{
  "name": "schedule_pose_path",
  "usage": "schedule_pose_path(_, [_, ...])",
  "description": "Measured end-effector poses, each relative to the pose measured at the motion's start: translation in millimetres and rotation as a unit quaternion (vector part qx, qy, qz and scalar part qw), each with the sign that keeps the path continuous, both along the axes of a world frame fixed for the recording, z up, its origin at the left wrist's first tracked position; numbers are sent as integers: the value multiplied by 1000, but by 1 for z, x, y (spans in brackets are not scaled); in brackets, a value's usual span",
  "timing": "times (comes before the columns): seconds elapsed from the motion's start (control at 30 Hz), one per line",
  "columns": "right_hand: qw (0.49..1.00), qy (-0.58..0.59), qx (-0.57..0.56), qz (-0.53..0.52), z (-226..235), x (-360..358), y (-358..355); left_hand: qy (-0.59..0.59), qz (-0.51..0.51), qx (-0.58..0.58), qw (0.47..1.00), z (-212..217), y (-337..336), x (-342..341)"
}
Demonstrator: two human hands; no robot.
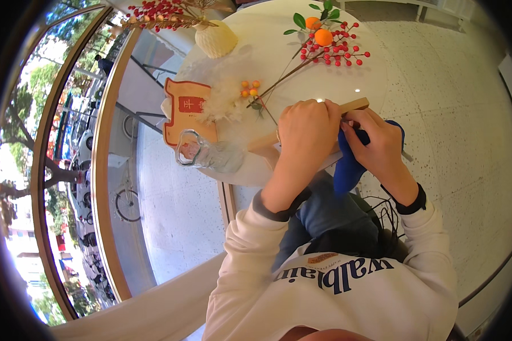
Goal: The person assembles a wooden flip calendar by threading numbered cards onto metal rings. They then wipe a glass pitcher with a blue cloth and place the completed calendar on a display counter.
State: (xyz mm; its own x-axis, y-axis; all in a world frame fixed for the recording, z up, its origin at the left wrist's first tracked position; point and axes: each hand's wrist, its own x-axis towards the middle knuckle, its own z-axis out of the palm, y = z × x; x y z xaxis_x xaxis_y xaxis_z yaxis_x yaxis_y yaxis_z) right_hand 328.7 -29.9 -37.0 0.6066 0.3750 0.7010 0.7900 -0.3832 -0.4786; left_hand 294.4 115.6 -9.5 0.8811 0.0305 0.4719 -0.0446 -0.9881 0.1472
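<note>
My left hand (308, 132) clamps a wooden frame (355, 105) at the edge of the round white worktop (347, 85); my right hand (377, 139) presses a blue cloth (347, 170) against it. Berry sprig (333, 52) beyond.

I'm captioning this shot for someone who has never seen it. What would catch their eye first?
Probably the two hands at the table's near edge: the left hand pressing on a wooden frame, the right hand gripping a blue cloth. Beyond them lies a branch of red berries with orange fruits, and a cream vase stands at the far left.
</note>
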Motion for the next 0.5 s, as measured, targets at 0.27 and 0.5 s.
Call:
schedule_pose_path(0.27, [999, 27, 43, 0, 4, 4, 0, -53, -44, -187, 980, 2, -5, 2])
schedule_pose_path(0.5, [997, 76, 20, 27, 3, -3, -1, -30, -13, -139, 990, 2, -3, 0])
